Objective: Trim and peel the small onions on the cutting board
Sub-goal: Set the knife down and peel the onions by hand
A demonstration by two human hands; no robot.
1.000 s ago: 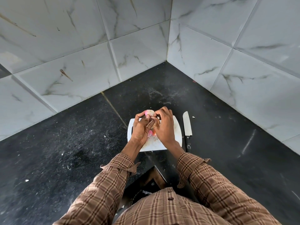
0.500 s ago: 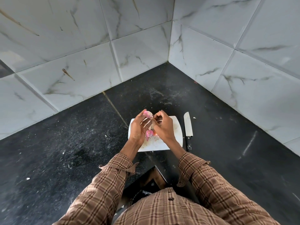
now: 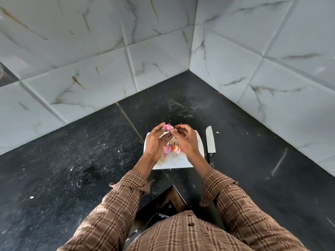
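Note:
A small pink onion (image 3: 168,127) is held at the fingertips of my left hand (image 3: 155,143), above the far edge of the white cutting board (image 3: 174,163). My right hand (image 3: 186,140) is just to its right, fingers curled, thumb and forefinger pinching at the onion's skin. Between my hands, pink and orange peel pieces (image 3: 171,149) lie on the board. A knife (image 3: 210,142) rests on the counter right of the board, blade pointing away from me.
The board sits on a black speckled counter (image 3: 72,160) in a corner of white marble-look wall tiles (image 3: 90,87). Small scraps dot the counter. The counter's front edge meets in a corner near my body.
My hands have spread slightly apart, the left palm turning up. The onion now shows more bare pink flesh, and more peel lies on the board.

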